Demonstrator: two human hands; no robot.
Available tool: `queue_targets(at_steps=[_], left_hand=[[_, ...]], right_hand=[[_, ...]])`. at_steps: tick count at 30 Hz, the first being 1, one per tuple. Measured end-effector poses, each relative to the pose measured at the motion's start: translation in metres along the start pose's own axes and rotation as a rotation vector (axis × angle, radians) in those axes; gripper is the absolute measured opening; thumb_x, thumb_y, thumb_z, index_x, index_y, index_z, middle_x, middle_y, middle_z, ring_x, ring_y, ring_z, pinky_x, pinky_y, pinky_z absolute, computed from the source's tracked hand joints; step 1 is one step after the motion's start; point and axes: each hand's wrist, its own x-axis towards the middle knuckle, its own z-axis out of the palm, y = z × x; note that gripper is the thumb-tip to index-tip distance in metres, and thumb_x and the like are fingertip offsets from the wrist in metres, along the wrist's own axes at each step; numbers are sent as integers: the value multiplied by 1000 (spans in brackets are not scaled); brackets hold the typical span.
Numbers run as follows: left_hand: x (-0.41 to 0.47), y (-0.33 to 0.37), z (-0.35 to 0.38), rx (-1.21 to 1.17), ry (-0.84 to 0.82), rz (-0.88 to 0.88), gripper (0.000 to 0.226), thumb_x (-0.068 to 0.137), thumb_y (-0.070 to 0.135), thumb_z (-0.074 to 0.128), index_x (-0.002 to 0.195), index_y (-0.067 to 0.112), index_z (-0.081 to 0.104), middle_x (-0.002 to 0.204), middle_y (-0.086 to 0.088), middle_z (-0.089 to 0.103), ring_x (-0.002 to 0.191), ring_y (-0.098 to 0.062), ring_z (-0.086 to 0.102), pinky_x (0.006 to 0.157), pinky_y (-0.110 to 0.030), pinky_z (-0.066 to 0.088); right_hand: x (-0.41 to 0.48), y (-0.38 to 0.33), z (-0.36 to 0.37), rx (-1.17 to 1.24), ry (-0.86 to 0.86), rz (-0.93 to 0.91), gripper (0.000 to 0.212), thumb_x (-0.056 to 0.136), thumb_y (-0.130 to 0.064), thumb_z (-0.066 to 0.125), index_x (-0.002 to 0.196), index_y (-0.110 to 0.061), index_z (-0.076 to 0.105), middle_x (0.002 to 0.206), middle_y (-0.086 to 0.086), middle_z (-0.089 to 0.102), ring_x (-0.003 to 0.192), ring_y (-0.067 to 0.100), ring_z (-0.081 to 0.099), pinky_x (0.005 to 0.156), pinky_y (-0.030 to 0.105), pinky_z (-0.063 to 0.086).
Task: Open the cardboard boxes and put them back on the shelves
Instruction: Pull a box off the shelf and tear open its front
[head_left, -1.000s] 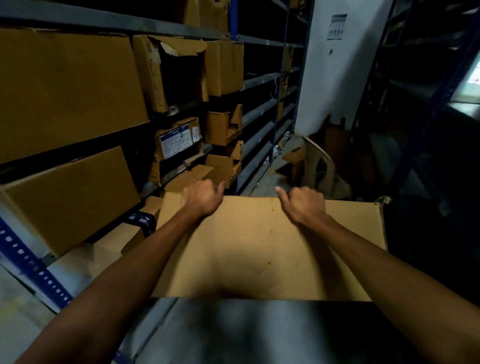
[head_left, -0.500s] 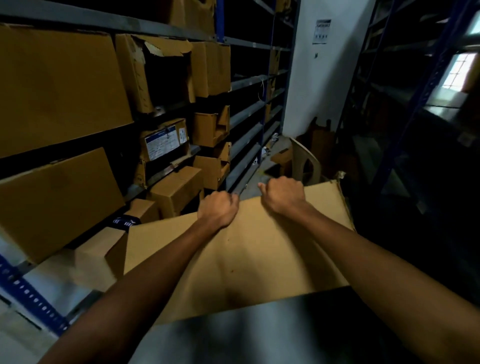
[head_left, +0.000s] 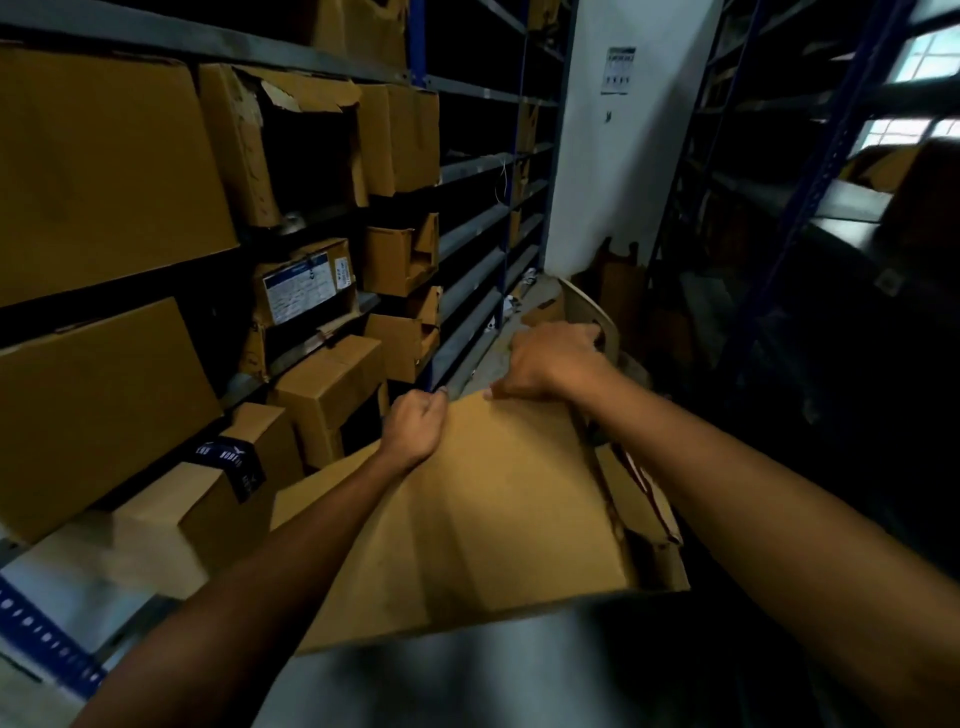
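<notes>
A large brown cardboard box (head_left: 498, 514) lies in front of me with its broad top panel facing up. My left hand (head_left: 415, 428) grips the far edge of that panel, fingers curled over it. My right hand (head_left: 550, 361) holds the same far edge a little to the right, thumb on top and fingers over the rim. At the box's right side a gap (head_left: 631, 499) shows along the panel's edge, with a dark interior and a strip of tape visible. The shelf rack (head_left: 478, 223) on my left holds several other cardboard boxes.
Several boxes crowd the left shelves, among them a labelled box (head_left: 306, 286) and a taped box (head_left: 228, 467) low down. A pale plastic chair (head_left: 592, 317) stands beyond my hands in the aisle. A dark rack (head_left: 810, 208) lines the right side.
The box has swung round so its far edge points to the right. Both hands moved closer together on that edge, and the panel's right side has lifted, showing a gap.
</notes>
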Motion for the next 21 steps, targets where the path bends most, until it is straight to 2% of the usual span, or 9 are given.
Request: queue_targets(at_steps=[4,6,8,11,13,15,17,20,21], left_hand=[[3,-6,1,27,86,39,56,104,23,39,48,19,31,47,1,40,46,-16,40,55,-33,30],[4,-4,3,162,126,46,50,104,23,36,55,15,45,58,-5,52,60,-25,51,69,-36,40],[3,3,6,205,133,30,38,103,28,37,80,9,60,82,-12,62,82,-28,56,79,-36,40],[-4,22,3,127,97,44,32,100,33,41,95,10,63,92,-8,65,91,-23,58,71,-30,40],[-15,40,-5,6,62,55,28,99,31,45,100,12,65,93,-4,67,87,-18,61,69,-30,44],[-28,58,-12,-122,-4,14,24,97,31,48,103,14,65,93,0,67,83,-12,61,71,-29,47],[-37,65,-12,-203,-125,-42,21,93,34,57,107,18,60,95,4,63,83,-9,58,69,-25,45],[-36,54,-10,-38,-235,-125,56,78,31,75,126,18,50,111,1,59,100,-18,59,81,-34,52],[-33,50,-10,42,-236,-175,58,76,26,75,128,17,50,113,-4,60,102,-23,60,84,-39,54]], right_hand=[[11,9,-6,272,-133,-86,64,77,-53,73,126,-15,56,122,3,60,102,24,57,87,36,48],[20,6,6,465,-117,-41,57,71,-47,81,113,-15,58,114,2,63,97,22,58,85,35,51],[28,1,18,537,-42,19,47,70,-45,82,99,-18,56,103,2,62,93,21,59,83,38,52],[37,-5,27,703,-30,77,30,74,-32,79,91,-14,62,93,5,66,85,20,63,81,39,55],[43,-9,29,742,-31,79,16,76,-24,76,78,-14,64,82,7,64,70,19,61,65,34,53],[51,-15,31,747,-20,87,18,79,-19,70,67,-14,59,74,6,59,64,18,55,52,29,44],[56,-22,32,782,2,107,18,81,-16,66,66,-14,56,75,7,56,68,20,54,52,29,41],[57,-36,31,820,55,118,14,77,-13,65,67,-13,56,79,11,58,72,26,58,59,35,47],[57,-42,31,837,65,112,14,77,-13,64,67,-13,55,78,11,59,75,28,61,61,37,50]])
